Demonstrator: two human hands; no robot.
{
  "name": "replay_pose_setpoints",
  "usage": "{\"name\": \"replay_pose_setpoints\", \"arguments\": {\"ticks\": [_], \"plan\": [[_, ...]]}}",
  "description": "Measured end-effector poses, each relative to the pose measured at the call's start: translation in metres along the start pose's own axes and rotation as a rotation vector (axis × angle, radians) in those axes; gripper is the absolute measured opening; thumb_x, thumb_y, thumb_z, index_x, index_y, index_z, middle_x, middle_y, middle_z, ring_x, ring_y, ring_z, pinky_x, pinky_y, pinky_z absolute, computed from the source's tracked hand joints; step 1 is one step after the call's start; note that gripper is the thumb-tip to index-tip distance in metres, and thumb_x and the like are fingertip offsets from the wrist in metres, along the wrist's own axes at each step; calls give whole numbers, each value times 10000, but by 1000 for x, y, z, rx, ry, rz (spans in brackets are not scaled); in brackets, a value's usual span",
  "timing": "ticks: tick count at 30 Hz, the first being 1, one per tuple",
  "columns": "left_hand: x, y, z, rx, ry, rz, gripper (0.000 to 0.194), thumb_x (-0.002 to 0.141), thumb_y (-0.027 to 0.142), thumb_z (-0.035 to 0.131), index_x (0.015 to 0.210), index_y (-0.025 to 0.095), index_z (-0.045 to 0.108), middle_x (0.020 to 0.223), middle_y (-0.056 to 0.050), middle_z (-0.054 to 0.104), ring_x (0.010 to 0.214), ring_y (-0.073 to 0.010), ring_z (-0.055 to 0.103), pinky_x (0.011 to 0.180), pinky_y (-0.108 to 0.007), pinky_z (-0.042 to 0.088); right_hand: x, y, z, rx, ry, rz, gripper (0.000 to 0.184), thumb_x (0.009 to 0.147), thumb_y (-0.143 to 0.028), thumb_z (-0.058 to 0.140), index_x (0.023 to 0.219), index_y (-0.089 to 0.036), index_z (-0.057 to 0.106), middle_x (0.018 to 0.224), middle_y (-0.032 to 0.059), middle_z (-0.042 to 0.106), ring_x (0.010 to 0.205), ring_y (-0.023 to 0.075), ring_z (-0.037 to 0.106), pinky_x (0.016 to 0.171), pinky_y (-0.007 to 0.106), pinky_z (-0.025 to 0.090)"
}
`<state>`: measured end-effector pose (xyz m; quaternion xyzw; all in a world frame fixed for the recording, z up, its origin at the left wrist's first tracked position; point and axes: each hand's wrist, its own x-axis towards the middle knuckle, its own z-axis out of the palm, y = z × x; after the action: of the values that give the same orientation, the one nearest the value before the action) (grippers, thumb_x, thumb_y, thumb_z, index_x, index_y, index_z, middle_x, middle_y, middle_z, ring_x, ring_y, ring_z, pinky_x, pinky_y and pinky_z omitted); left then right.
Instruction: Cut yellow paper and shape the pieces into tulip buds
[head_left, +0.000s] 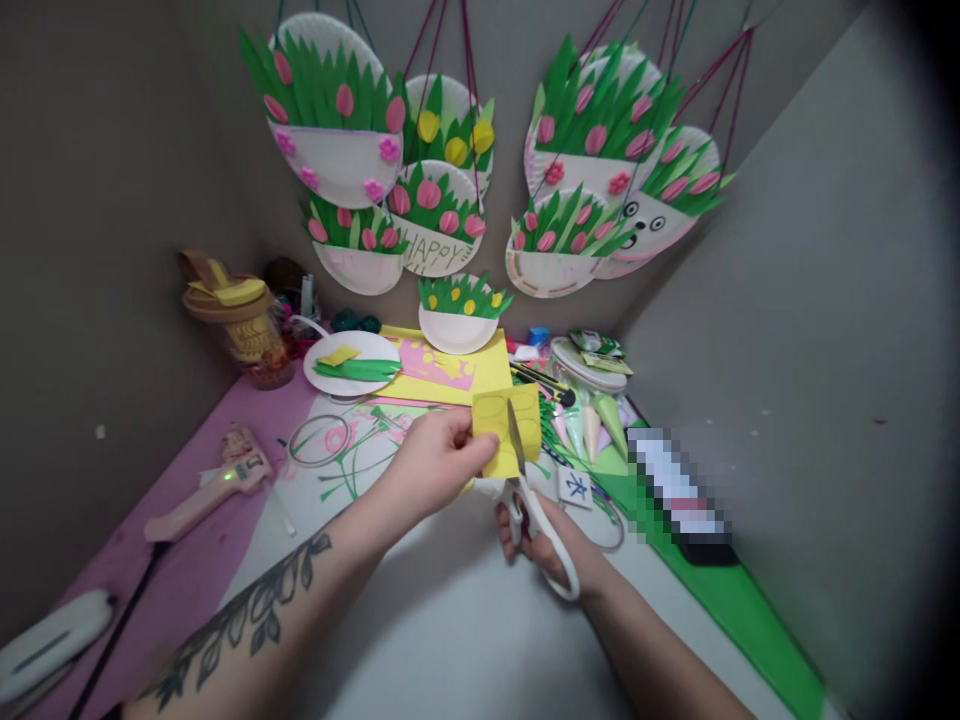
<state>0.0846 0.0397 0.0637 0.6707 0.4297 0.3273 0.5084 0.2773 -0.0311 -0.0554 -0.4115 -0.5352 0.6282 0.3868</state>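
Pinched in my left hand [450,450] is a small piece of yellow paper [491,408] with rounded outlines drawn on it. My right hand [551,545] is closed around the white handles of a pair of scissors [517,440]. The scissor blades point up and lie against the yellow paper, near its middle. Just behind my left hand, a white paper plate [319,378] carries green paper leaves [360,371] and a yellow piece. Larger yellow sheets [491,350] with pink cut-out paper lie beyond my hands.
A pink glue gun [217,485] with a black cord lies at left, near a lidded cup [251,330]. Piping bags [611,420], a ring [320,440] and a phone [679,490] are on the table. Decorated half-plates [349,165] hang from strings along the wall.
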Motion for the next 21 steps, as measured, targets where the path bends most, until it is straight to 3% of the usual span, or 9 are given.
{"name": "replay_pose_setpoints", "arguments": {"ticks": [16,21], "plan": [[1,-5,4,-86,-1,-36,199,778,309,529,657,154,557,588,17,557,514,-88,476,458,-182,322,0,-14,6,-41,42,30,668,616,-769,628,901,-175,515,806,13,524,582,94,515,531,248,456],[2,-5,5,-102,0,-51,202,777,306,530,647,153,548,570,25,550,484,-73,453,437,-174,310,2,-20,9,-20,79,78,668,543,-746,693,851,-181,512,779,3,527,552,94,508,491,246,452]]}}
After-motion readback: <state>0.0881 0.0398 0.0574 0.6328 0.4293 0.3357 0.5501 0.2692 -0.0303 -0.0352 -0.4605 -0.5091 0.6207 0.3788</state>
